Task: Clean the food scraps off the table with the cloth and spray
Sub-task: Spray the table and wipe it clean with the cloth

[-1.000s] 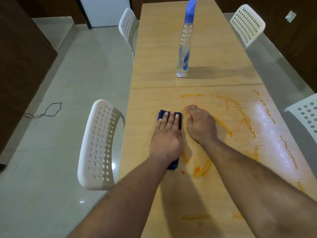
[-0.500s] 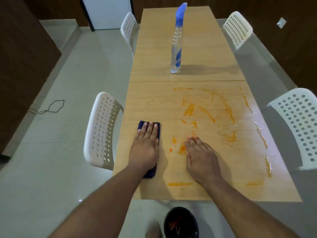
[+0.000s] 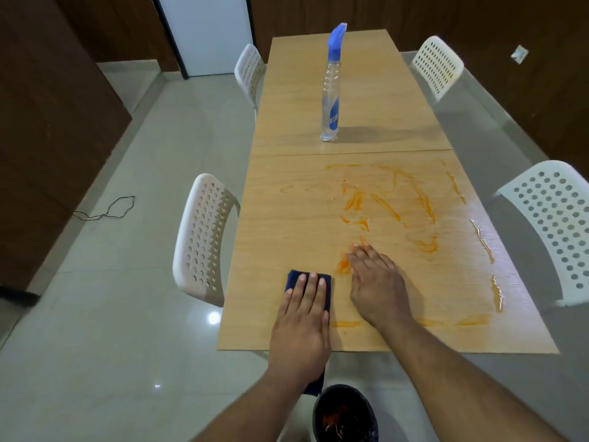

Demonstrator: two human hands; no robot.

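My left hand [image 3: 302,323] lies flat with straight fingers on a dark blue cloth [image 3: 294,277] at the table's near edge; the cloth's rear end hangs over the edge. My right hand [image 3: 377,282] rests flat on the wooden table [image 3: 271,250] just right of the cloth, fingertips at an orange smear [image 3: 342,266]. More orange smears [image 3: 357,199] and streaks spread over the near half of the table. A clear spray bottle [image 3: 331,100] with a blue head stands upright on the far half, beyond the seam.
A dark bin [image 3: 345,416] with orange scraps inside sits on the floor below the table's near edge. White perforated chairs stand at the left [image 3: 204,237], far left [image 3: 250,71], right [image 3: 551,224] and far right [image 3: 436,65]. A black cable [image 3: 108,208] lies on the floor.
Both hands have slid back toward the table's near edge, the left dragging the cloth with it. The view pulled back and the bin came into sight.
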